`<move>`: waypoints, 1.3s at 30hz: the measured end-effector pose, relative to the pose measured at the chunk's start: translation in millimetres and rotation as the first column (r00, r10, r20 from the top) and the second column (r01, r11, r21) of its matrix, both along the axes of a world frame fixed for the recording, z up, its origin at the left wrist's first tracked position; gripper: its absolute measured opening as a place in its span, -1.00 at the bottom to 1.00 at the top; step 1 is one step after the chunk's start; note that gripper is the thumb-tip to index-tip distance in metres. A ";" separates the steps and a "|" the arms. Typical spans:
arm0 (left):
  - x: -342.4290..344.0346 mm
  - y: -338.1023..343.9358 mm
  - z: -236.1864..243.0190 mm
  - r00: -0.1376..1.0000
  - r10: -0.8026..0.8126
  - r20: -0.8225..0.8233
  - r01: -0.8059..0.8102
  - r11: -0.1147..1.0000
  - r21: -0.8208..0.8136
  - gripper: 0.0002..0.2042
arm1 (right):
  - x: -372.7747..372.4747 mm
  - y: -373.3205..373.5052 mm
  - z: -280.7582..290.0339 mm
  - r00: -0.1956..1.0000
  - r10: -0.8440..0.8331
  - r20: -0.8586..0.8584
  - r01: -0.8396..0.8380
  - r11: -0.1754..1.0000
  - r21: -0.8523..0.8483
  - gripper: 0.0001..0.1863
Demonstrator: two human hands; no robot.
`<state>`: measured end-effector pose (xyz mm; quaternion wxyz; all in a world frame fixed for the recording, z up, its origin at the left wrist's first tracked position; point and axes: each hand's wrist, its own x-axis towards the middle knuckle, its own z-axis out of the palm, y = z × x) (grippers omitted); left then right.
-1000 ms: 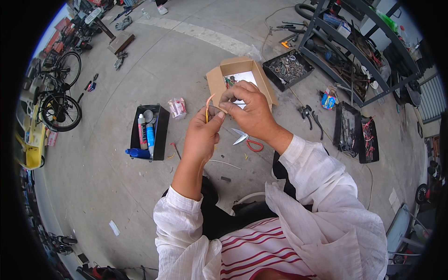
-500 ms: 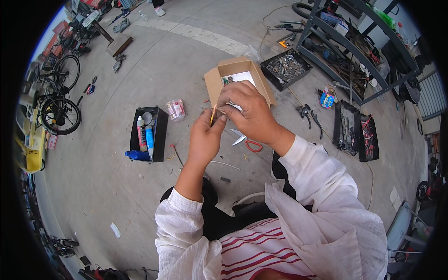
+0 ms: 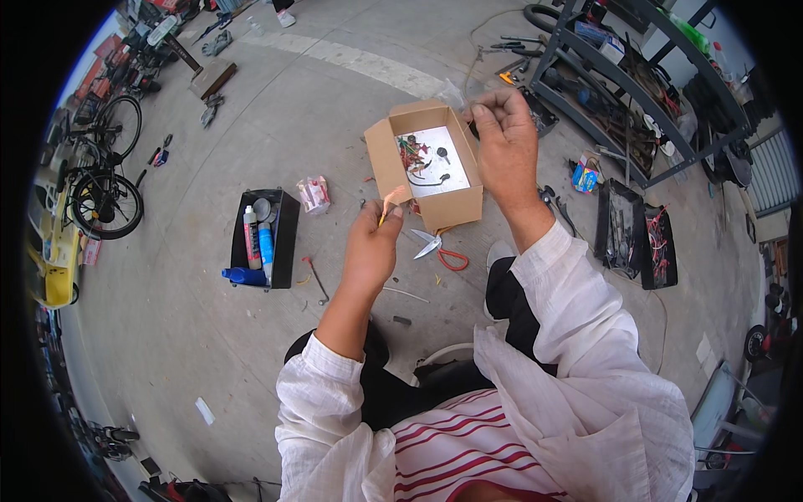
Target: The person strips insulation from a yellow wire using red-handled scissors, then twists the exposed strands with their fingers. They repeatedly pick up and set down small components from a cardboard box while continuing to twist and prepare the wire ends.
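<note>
My left hand (image 3: 372,238) pinches a yellow wire (image 3: 390,201) between thumb and forefinger. Bare copper-coloured strands fan out from the wire's upper end. Up and to the right, my right hand (image 3: 508,151) is raised with its fingers curled in against the thumb; whatever they hold, if anything, cannot be made out. Between the hands is an open cardboard box (image 3: 450,211) with a white bottom, holding red and green wire pieces (image 3: 411,155) and small black parts (image 3: 442,153). Scissors with red handles (image 3: 452,260) lie on the floor by the box's near side.
To the left stands a black bin (image 3: 288,243) with bottles, beside a clear packet (image 3: 314,194). Pliers (image 3: 566,216) and black trays (image 3: 609,238) lie to the right. A dark metal rack (image 3: 548,63) stands at the far right, a bicycle (image 3: 109,201) at the far left.
My right hand has left the wire and moved up and right, uncovering the box's inside. The wire stays in my left hand, its copper strands now showing spread out.
</note>
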<state>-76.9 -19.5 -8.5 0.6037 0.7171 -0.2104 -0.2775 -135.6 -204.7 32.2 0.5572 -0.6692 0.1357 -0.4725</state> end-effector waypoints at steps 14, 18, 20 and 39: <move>9.8 4.3 22.8 0.823 -0.058 -0.565 -0.147 0.939 -0.311 -0.91 | -0.3 52.4 -21.0 0.920 0.100 -0.378 -0.260 0.879 -0.400 -0.89; 12.5 6.7 23.6 0.831 -0.105 -0.546 -0.099 0.938 -0.332 -0.92 | 2.3 52.7 -21.2 0.931 0.091 -0.352 -0.235 0.890 -0.390 -0.89; 14.3 7.2 19.9 0.847 -0.108 -0.520 -0.085 0.939 -0.333 -0.92 | 3.3 54.0 -21.5 0.931 0.097 -0.353 -0.236 0.896 -0.376 -0.88; 7.4 -0.9 0.3 0.872 0.150 0.466 -0.147 0.988 -0.042 -0.85 | -9.9 63.4 -7.4 0.956 -0.128 -0.262 -0.108 0.678 -0.727 -0.71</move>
